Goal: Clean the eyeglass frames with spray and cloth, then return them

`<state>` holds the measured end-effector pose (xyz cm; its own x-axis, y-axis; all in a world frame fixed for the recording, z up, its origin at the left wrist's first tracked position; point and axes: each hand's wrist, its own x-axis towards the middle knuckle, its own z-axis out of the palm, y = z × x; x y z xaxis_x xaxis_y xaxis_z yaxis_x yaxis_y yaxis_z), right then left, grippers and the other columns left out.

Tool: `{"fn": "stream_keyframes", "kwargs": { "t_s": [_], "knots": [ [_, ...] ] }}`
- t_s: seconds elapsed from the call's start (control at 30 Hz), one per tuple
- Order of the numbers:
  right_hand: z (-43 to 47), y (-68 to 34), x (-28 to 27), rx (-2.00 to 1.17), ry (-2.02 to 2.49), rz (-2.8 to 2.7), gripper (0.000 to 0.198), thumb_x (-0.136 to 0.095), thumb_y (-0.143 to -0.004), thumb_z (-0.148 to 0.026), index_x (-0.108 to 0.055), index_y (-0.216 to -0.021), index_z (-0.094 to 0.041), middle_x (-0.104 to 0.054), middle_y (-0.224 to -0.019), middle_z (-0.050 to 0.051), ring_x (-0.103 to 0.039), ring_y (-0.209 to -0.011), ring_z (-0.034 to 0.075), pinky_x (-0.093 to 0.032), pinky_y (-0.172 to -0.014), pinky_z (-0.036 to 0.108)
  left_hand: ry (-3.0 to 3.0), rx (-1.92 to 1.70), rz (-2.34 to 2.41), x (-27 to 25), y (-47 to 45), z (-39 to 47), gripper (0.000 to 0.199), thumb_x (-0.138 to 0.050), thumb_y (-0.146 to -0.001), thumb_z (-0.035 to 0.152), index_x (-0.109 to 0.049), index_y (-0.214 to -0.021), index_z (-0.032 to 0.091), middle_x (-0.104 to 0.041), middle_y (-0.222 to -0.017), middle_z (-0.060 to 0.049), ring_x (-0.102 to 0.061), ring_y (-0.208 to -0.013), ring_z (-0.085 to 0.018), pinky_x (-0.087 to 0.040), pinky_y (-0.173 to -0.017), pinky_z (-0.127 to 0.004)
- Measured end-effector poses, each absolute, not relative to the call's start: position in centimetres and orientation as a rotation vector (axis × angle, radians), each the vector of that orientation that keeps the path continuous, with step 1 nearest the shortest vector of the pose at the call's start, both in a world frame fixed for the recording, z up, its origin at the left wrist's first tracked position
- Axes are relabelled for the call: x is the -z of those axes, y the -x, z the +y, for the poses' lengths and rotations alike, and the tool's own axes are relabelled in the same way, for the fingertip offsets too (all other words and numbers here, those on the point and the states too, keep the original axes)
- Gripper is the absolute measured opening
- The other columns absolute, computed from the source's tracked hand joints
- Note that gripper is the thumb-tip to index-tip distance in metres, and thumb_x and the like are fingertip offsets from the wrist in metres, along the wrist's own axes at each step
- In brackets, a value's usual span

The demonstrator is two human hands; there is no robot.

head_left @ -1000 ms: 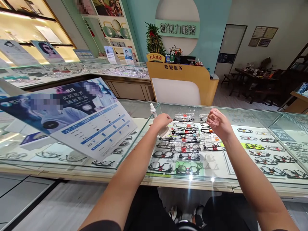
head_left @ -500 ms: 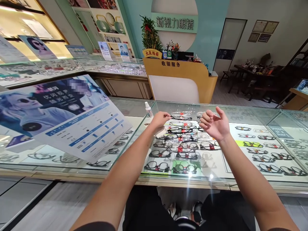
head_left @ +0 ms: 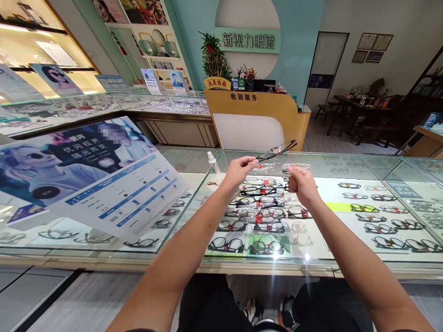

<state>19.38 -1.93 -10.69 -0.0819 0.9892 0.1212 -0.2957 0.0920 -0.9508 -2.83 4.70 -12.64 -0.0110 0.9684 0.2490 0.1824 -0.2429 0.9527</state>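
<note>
My left hand [head_left: 239,172] is closed on a black-framed pair of eyeglasses [head_left: 285,146], pinching it at one end. The glasses are tilted in the air above the glass counter, their far end pointing up and right. Just right of and below them, my right hand [head_left: 304,184] is closed with thumb and fingers together. Whether anything is between those fingertips I cannot make out. Below both hands are several more eyeglasses [head_left: 266,228], laid in rows, many with red tags. A small white spray bottle [head_left: 213,163] stands left of my left hand.
The glass display counter [head_left: 270,263] runs across in front of me. A large printed sign [head_left: 100,170] stands on its left part. More eyeglasses [head_left: 379,228] lie in the right-hand section. Beyond is a wooden cashier desk [head_left: 259,103], with side counters [head_left: 180,121] at the far left.
My left hand has lifted the eyeglasses off the counter area and tilted them up to the right. My right hand has gone from loosely open fingers to a closed pinch nearby.
</note>
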Motion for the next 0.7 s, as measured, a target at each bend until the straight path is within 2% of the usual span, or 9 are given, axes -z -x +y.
{"fn": "stream_keyframes", "kwargs": {
  "t_s": [0.1,0.17,0.27,0.33,0.43,0.57,0.63,0.7],
  "knots": [
    [-2.1,-18.7,11.2,-1.068,0.976,-1.156,0.061,-0.092,-0.065,-0.072,-0.055,-0.082,-0.026,-0.032,-0.044,-0.015,-0.017,-0.043,0.007,-0.012,-0.045,0.026,-1.475,-1.318,1.123,12.9,0.1,2.6,0.062,-0.081,-0.069,0.072,-0.08,-0.096,0.016,-0.069,-0.085,-0.004,-0.051,-0.077,-0.015,-0.042,-0.072,-0.029],
    [-2.3,-18.6,11.3,-0.962,0.997,-1.151,0.065,-0.087,-0.069,-0.077,-0.058,-0.094,-0.024,-0.033,-0.045,-0.015,-0.018,-0.045,0.007,-0.011,-0.046,0.027,-1.459,-1.299,1.069,13.2,-1.2,1.5,0.06,-0.081,-0.07,0.071,-0.08,-0.094,0.016,-0.068,-0.083,-0.004,-0.049,-0.075,-0.014,-0.041,-0.071,-0.029],
    [-2.5,-19.0,11.1,-0.871,0.998,-1.179,0.063,-0.079,-0.075,-0.081,-0.055,-0.088,-0.025,-0.028,-0.047,-0.015,-0.017,-0.047,0.007,-0.012,-0.048,0.028,-1.463,-1.263,1.023,13.4,-2.1,0.6,0.055,-0.083,-0.07,0.069,-0.08,-0.086,0.016,-0.062,-0.077,-0.002,-0.048,-0.074,-0.015,-0.04,-0.07,-0.03],
    [-2.5,-19.5,10.8,-0.828,0.994,-1.244,0.06,-0.076,-0.079,-0.081,-0.055,-0.083,-0.025,-0.027,-0.048,-0.014,-0.016,-0.048,0.007,-0.013,-0.05,0.028,-1.482,-1.224,1.005,13.2,-1.8,0.6,0.051,-0.087,-0.067,0.065,-0.079,-0.082,0.017,-0.054,-0.068,0.001,-0.045,-0.07,-0.014,-0.038,-0.068,-0.03],
    [-2.4,-20.5,10.3,-0.813,0.993,-1.423,0.057,-0.076,-0.082,-0.078,-0.057,-0.081,-0.024,-0.025,-0.049,-0.013,-0.016,-0.05,0.008,-0.013,-0.052,0.028,-1.607,-1.25,1.006,12.4,-0.8,0.9,0.041,-0.088,-0.069,0.055,-0.079,-0.085,0.019,-0.046,-0.066,0.004,-0.041,-0.067,-0.013,-0.035,-0.067,-0.029],
    [-2.2,-21.6,9.9,-0.929,1.025,-1.687,0.057,-0.077,-0.081,-0.078,-0.059,-0.081,-0.023,-0.027,-0.051,-0.012,-0.018,-0.05,0.008,-0.012,-0.052,0.028,-1.794,-1.32,0.98,11.5,0.3,1.3,0.036,-0.08,-0.08,0.052,-0.084,-0.098,0.021,-0.065,-0.092,-0.004,-0.056,-0.083,-0.018,-0.044,-0.076,-0.031],
    [-2.1,-21.7,9.9,-1.013,1.024,-1.761,0.058,-0.077,-0.08,-0.079,-0.06,-0.081,-0.023,-0.028,-0.051,-0.012,-0.019,-0.049,0.008,-0.012,-0.052,0.028,-1.782,-1.261,0.947,11.6,0.3,1.5,0.037,-0.082,-0.079,0.054,-0.085,-0.097,0.021,-0.069,-0.105,-0.008,-0.062,-0.095,-0.021,-0.046,-0.08,-0.033],
    [-2.2,-21.7,9.9,-1.065,1.019,-1.803,0.058,-0.076,-0.079,-0.079,-0.06,-0.082,-0.024,-0.029,-0.052,-0.011,-0.02,-0.049,0.009,-0.012,-0.052,0.028,-1.709,-1.212,0.895,12.0,0.1,1.7,0.039,-0.088,-0.074,0.056,-0.084,-0.089,0.02,-0.071,-0.108,-0.01,-0.064,-0.1,-0.023,-0.048,-0.083,-0.034]
  ]
}}
